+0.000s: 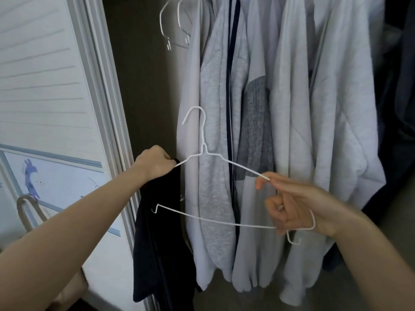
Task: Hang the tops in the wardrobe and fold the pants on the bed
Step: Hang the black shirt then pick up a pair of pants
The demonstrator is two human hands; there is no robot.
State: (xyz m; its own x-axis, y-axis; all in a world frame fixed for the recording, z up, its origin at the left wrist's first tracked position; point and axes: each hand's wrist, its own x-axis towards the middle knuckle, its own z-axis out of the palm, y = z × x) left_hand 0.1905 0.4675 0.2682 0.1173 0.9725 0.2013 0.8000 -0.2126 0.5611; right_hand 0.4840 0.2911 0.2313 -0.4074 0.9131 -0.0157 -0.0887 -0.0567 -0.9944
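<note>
A white wire hanger (203, 151) is held up in front of the open wardrobe, hook upward. My left hand (155, 163) grips its left shoulder together with a black top (161, 254), which hangs down from that hand. My right hand (292, 205) pinches the hanger's right shoulder between thumb and forefinger, and the hanger's right end loops around that hand. The bottom wire runs across between both hands. Behind hang several pale grey and white tops (292, 131).
Two empty white wire hangers (173, 25) hang at the top left inside the wardrobe. The white wardrobe door (56, 97) stands to the left, with a drawing and a strap on it. Dark garments (402, 108) hang at the far right.
</note>
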